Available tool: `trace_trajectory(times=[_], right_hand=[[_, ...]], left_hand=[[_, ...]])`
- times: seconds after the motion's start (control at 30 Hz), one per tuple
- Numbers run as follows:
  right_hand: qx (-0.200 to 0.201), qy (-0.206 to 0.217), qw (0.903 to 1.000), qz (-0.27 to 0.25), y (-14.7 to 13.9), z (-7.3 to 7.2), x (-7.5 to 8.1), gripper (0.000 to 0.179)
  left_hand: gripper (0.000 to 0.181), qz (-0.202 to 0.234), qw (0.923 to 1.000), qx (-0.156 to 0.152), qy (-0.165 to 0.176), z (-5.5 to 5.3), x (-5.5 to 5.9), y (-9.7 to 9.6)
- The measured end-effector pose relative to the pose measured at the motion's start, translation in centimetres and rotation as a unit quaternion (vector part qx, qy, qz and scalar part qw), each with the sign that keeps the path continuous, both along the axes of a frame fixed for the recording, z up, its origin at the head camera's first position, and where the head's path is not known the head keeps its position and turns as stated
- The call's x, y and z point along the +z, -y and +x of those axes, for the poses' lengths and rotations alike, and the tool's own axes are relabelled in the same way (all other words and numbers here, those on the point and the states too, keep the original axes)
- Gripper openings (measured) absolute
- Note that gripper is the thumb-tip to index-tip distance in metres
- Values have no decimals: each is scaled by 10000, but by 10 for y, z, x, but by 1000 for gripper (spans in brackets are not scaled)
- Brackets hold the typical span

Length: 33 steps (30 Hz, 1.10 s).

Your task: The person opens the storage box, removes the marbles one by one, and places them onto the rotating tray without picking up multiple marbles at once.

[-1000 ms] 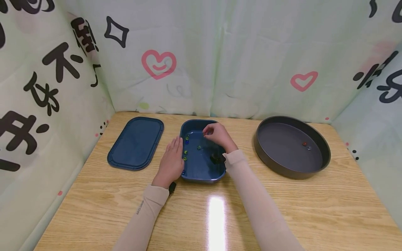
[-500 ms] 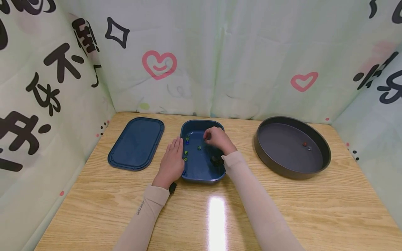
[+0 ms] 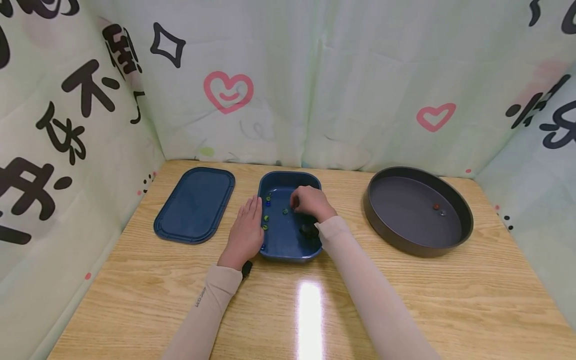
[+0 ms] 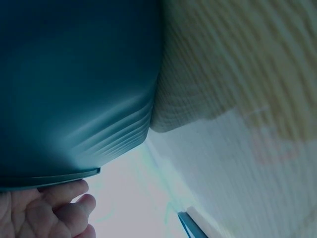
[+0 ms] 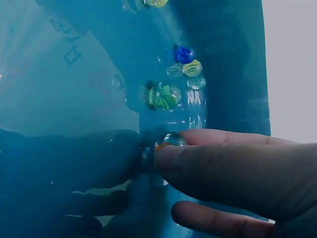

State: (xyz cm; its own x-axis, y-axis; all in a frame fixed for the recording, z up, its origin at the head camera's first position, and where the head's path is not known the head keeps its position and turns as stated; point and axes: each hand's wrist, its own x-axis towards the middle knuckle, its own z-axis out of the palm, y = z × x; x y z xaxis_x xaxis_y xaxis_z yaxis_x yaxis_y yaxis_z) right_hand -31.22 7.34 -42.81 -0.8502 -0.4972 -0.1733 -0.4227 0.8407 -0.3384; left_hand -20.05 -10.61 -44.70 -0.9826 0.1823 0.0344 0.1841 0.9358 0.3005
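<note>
A deep blue plastic box (image 3: pixel 288 252) stands on the table with several glass marbles inside. My left hand (image 3: pixel 246 227) lies along its left rim with the fingers straight; in the left wrist view, its fingers (image 4: pixel 74 210) touch the rim from outside. Inside the box, toward its far right, my right hand (image 3: pixel 312 202) pinches a clear marble with an orange swirl (image 5: pixel 170 139) between thumb and finger. Close to that hand lies a green-swirled marble (image 5: pixel 167 96). Farther along are a blue marble (image 5: pixel 184 54) and a yellow-swirled marble (image 5: pixel 192 68).
Left of the box lies a flat blue lid (image 3: pixel 194 205). A round dark grey pan (image 3: pixel 405 210) stands to the right, holding a reddish marble (image 3: pixel 436 206) and a clear marble (image 3: pixel 443 213). A printed curtain (image 3: pixel 342 100) hangs behind the wooden table (image 3: pixel 279 310).
My right hand has moved a little lower into the box and nearer to me. The left hand stays on the rim, and the marbles in the pan have not moved.
</note>
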Motion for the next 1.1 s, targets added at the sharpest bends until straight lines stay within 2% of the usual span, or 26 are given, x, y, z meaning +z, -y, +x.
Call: trace_trajectory(times=[0.37, 0.53, 0.67, 0.77, 0.93, 1.1], right_hand=[[-30, -2, 10000, 4, 1, 1, 2, 10], [-180, 37, 9994, -310, -1, 0, 3, 12], [-287, 155, 9963, -797, -4, -1, 5, 13], [-284, 257, 9905, -1321, -8, -3, 5, 14], [-253, 337, 9747, -2197, -18, -3, 12, 15], [-303, 217, 9617, -2716, -30, 0, 22, 16]], left_hand=[[64, 23, 10000, -9, -13, -1, 1, 1], [65, 10, 10000, -27, -1, -2, 1, 0], [65, -16, 10000, -18, 39, -2, 0, 0], [65, -39, 10000, 0, 79, -2, -1, -1], [65, -33, 9999, 20, 101, -1, 0, -1], [65, -61, 9999, 43, 121, 1, 1, -1]])
